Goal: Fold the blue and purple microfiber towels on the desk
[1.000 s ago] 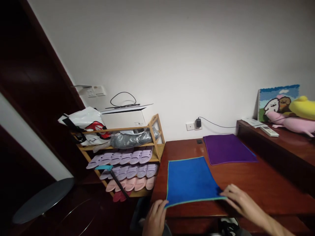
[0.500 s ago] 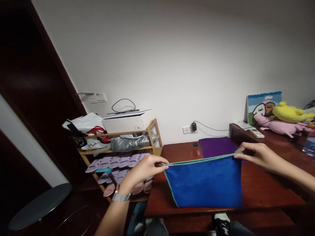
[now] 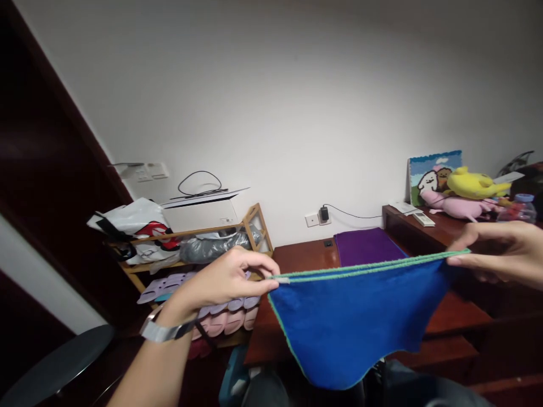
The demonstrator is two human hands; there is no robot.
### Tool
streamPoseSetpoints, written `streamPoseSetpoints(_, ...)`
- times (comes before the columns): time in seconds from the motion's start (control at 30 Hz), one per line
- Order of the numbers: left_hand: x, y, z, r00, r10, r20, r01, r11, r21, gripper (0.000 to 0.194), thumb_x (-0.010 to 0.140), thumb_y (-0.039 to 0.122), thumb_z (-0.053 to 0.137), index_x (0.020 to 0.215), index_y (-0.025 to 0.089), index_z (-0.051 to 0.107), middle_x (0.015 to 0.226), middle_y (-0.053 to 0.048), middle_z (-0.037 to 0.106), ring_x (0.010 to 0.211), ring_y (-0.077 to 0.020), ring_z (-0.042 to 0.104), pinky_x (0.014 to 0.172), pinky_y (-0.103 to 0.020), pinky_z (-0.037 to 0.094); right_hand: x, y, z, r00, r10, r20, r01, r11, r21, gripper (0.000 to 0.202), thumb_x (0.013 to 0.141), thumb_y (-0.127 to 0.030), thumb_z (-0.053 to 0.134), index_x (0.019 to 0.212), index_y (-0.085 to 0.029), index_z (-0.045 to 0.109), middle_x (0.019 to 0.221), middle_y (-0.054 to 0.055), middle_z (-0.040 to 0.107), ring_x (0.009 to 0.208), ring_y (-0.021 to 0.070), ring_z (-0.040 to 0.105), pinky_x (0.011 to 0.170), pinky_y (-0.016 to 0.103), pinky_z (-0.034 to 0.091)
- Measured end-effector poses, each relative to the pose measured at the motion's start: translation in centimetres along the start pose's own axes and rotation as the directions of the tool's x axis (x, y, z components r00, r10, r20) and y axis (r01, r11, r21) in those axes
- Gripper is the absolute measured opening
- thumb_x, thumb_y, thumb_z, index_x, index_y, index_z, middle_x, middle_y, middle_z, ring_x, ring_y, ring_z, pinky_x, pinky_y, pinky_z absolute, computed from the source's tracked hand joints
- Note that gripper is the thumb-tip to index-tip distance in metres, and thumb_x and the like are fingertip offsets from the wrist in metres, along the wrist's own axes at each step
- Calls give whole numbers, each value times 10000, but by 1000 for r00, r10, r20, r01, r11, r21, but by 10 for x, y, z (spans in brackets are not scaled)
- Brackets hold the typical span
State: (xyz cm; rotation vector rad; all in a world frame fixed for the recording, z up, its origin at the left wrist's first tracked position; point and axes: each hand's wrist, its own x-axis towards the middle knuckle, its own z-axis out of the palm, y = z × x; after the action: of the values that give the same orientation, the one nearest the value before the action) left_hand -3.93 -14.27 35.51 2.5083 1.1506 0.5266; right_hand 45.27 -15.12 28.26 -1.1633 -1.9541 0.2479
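The blue cloth hung in the air above the near edge of the desk, its top drawn nearly straight between two hands while the lower part drooped in a loose curve. Two lines of green trim ran close together along that top, so the cloth looked doubled, with its edges gathered to be held as one. The left hand pinched one top corner between thumb and fingertips; the right hand gripped the opposite corner the same way, a little higher. Holding only the ends, well apart, probably served to take the slack out of the edge and let the rest fall under its own weight. Behind it, the purple cloth lay flat towards the wall, a spot that seemed to leave the nearer part of the desk free for handling. A black adapter sat in the wall socket, its cable trailing to the raised ledge, where soft toys leaned before a picture. Beside the desk, a wooden rack held slippers in rows, presumably to save floor space.
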Motion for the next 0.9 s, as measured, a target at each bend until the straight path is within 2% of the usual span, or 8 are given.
streamPoseSetpoints(0.1,21,-9,7,991,-7,137,17,997,-70,262,875,435,714,937,194,797,832,-7,790,731,-151,704,695,-239,539,-2,11,-2,933,218,286,-274,946,171,410,830,-673,746,883,-267,774,716,84,734,591,197,665,533,327,578)
streamPoseSetpoints(0.17,53,-29,17,983,-36,182,58,991,-117,287,868,447,733,969,185,793,878,-37,801,775,-170,712,706,-249,539,12,28,6,919,277,282,-337,921,194,464,819,-689,743,878,-229,756,753,88,741,677,228,692,645,362,600)
streamPoseSetpoints(0.3,152,-90,40,982,-65,176,89,987,-134,345,855,488,730,964,165,780,896,-70,798,804,-195,706,734,-284,527,79,89,34,942,265,204,-304,933,193,589,734,-756,764,880,-186,736,825,94,769,772,241,710,752,367,580)
streamPoseSetpoints(0.4,236,-132,48,994,-15,112,32,988,-151,330,853,485,704,893,162,758,797,-58,768,754,-194,690,725,-295,516,144,142,48,953,297,58,-302,947,114,625,660,-784,782,836,-187,720,823,75,778,789,235,715,759,346,559)
streamPoseSetpoints(0.57,339,-163,46,976,23,-217,-23,1000,3,212,841,374,675,833,172,739,710,-26,715,673,-173,635,658,-283,465,230,199,47,912,366,-184,-377,926,-28,383,794,-547,778,885,-177,736,850,60,780,814,200,706,790,318,527)
streamPoseSetpoints(0.73,374,-175,69,861,128,-493,-90,991,101,111,855,263,674,884,179,742,776,-14,724,713,-161,630,694,-278,448,252,228,45,877,344,-336,-383,922,-55,318,909,-393,676,1064,-124,744,940,97,780,804,150,665,798,314,491)
streamPoseSetpoints(0.83,375,-190,117,818,196,-541,-142,980,140,99,898,245,670,951,190,733,870,-22,742,787,-172,651,756,-285,471,228,265,64,854,354,-381,-399,916,-41,334,879,-417,669,1053,-144,753,961,90,782,831,176,674,795,328,505)
streamPoseSetpoints(0.9,368,-201,166,847,229,-479,-140,967,215,96,924,209,649,987,198,721,944,-36,742,856,-187,657,810,-299,481,196,299,90,837,393,-381,-444,895,-52,306,826,-422,671,973,-171,764,926,67,786,833,208,692,806,348,521)
